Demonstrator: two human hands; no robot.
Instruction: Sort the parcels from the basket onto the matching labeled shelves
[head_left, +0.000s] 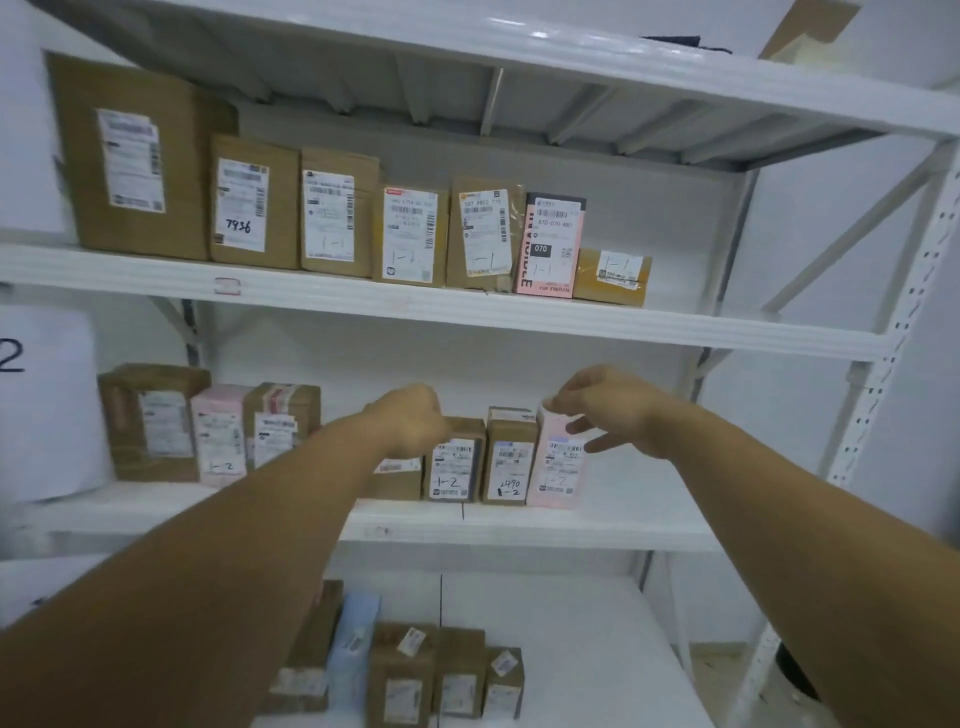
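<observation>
My right hand (610, 410) pinches the top corner of a pink parcel (557, 473) marked 1-2, which stands upright at the right end of a row on the middle shelf (613, 527). My left hand (410, 422) is curled over the top of a brown parcel (397, 480) in the same row, and my forearm hides most of that parcel. Between the two stand brown boxes marked 1-2 (453, 470) and 2490 1-2 (509, 462). No basket is in view.
The upper shelf (363, 304) holds a row of parcels marked 1-1 (410, 236). More 1-2 parcels (218, 434) stand at the middle shelf's left. The bottom shelf carries several small boxes (415, 675). A sheet with a 2 (31, 400) hangs at left. The perforated upright (883, 374) is at right.
</observation>
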